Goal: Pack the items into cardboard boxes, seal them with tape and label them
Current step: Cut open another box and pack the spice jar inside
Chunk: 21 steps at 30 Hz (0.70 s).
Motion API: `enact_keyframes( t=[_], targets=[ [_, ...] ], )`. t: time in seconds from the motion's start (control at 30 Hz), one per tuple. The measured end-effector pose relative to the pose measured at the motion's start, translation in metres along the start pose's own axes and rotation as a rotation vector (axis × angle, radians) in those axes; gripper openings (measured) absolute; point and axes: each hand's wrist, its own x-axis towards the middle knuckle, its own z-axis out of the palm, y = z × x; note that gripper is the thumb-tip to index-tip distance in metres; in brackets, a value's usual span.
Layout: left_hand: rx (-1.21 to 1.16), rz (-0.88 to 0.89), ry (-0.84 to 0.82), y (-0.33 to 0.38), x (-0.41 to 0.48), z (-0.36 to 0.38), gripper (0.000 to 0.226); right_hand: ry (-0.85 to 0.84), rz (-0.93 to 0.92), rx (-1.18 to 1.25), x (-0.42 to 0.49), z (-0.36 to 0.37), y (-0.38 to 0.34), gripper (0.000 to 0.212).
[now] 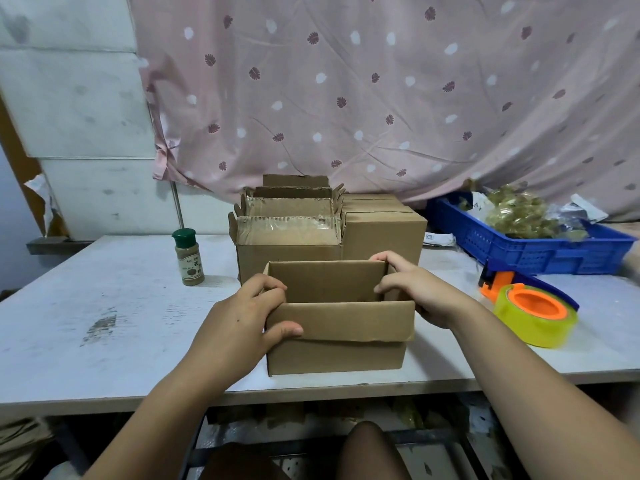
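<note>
Open box (336, 355) at near edge of desk (104, 306), gripped at sides by left hand (242, 320) and right hand (419, 292). Nothing seen packed. Jar (188, 258), tape (535, 315) untouched. Packing, sealing, labelling left.

Setting: small makeshift packing station.
Evidence:
- scuffed white surface (104, 306)
- open cardboard box (332, 355) at front, stacked boxes (381, 230) behind
- tape dispenser (533, 313) with yellow roll
- blue crate (540, 254) of bagged goods (519, 216)
- pink patterned cloth (381, 98) hung as backdrop
- worn white wall panels (76, 98) at left, covering peeling
</note>
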Motion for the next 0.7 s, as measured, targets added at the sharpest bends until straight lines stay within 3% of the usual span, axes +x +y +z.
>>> enact_keyframes(
  t=[0.17, 0.27, 0.43, 0.53, 0.6, 0.7],
  targets=[
    [-0.105, -0.039, 0.023, -0.006, -0.005, 0.005, 0.025, -0.007, 0.014, 0.245, 0.006, 0.008, 0.006, 0.042],
    [-0.289, -0.084, 0.03, -0.013, -0.01, 0.009, 0.017, 0.003, 0.015, 0.345, 0.009, 0.016, 0.006, 0.048],
    [-0.581, -0.157, 0.117, -0.016, -0.015, 0.001, 0.041, 0.066, -0.063, 0.349, 0.017, 0.024, 0.007, 0.039],
    [-0.726, -0.189, 0.233, -0.018, -0.013, -0.016, 0.042, 0.136, -0.157, 0.31, 0.023, 0.02, 0.008, 0.041],
    [-0.751, -0.174, 0.324, -0.023, -0.01, -0.025, 0.055, 0.143, -0.197, 0.335, 0.027, 0.014, 0.008, 0.04],
    [-0.794, -0.234, 0.403, -0.04, -0.005, -0.03, 0.045, 0.145, -0.227, 0.426, 0.032, 0.008, 0.006, 0.031]
  ],
)
